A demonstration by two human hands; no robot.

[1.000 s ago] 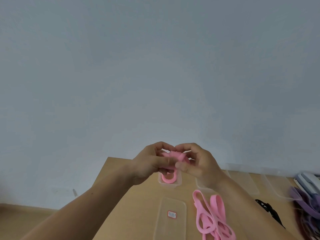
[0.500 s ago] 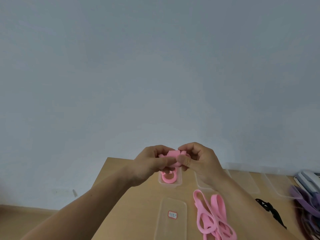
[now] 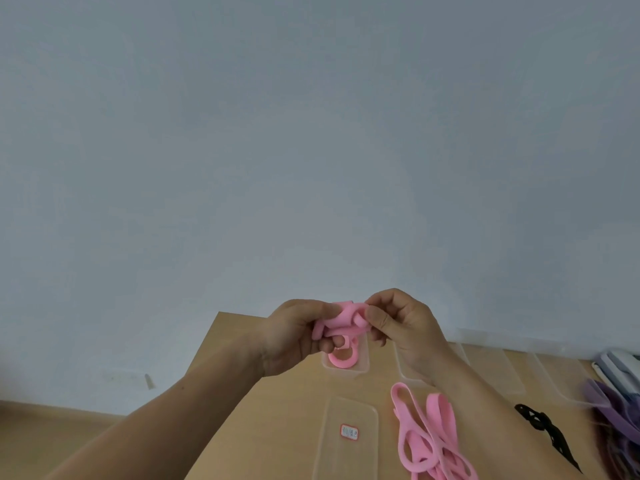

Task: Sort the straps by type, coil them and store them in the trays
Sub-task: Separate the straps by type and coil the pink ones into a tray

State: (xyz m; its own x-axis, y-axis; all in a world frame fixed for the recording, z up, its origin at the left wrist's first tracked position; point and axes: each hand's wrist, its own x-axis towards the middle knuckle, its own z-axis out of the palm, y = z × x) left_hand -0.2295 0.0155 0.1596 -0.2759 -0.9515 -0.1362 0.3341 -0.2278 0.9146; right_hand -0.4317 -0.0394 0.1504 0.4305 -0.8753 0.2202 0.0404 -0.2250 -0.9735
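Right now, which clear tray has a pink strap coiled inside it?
The back row's leftmost tray: a pink coil lies inside. The labelled tray and the other trays show none.

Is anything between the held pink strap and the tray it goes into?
Nothing visible: the left hand and right hand hold the pink strap over the open clear tray, which holds one coiled strap.

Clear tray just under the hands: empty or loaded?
Loaded: coiled pink strap lies in the clear tray. The left hand and right hand, gripping a second strap, hide its far end; cannot tell if more are inside.
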